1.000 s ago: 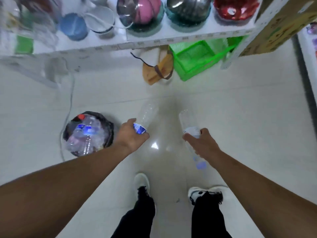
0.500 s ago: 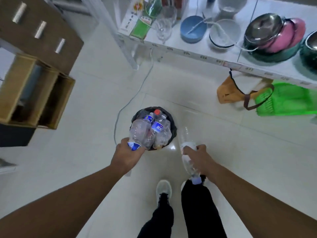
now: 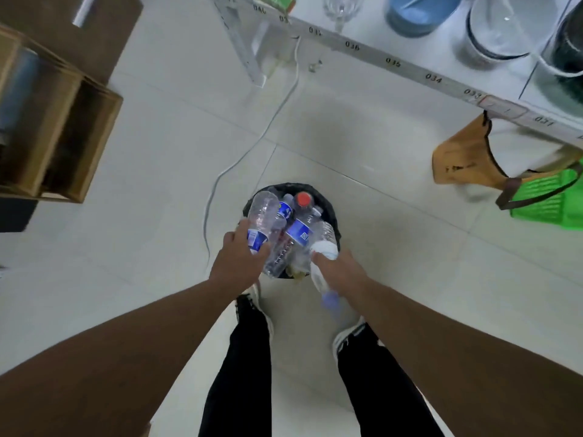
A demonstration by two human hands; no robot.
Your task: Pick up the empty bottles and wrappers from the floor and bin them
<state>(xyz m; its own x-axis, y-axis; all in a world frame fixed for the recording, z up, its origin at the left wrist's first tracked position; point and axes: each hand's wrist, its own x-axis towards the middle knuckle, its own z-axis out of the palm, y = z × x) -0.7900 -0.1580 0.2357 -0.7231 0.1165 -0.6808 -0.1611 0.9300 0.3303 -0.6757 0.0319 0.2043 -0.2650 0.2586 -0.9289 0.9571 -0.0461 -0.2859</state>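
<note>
A small round bin with a black liner [image 3: 331,209] stands on the white tiled floor just ahead of my feet, crammed with several clear plastic bottles, one with a red cap [image 3: 303,199]. My left hand [image 3: 238,260] grips a clear bottle with a blue label [image 3: 262,217] over the bin's left rim, its base pointing away from me. My right hand [image 3: 339,268] holds a second clear bottle [image 3: 321,263] at the bin's right rim, its blue cap end pointing back toward my right shoe.
A white cable [image 3: 252,143] runs across the floor from the bin's left side to the shelf leg. A white shelf [image 3: 410,66] with bowls and glasses spans the upper right. A tan bag [image 3: 463,159] and green basket [image 3: 549,200] lie at right. Wooden boxes [image 3: 56,121] sit at left.
I have stepped up to the bin. Both hands with their bottles moved forward and now hang over the bin's rim; the bin looks larger and nearer.
</note>
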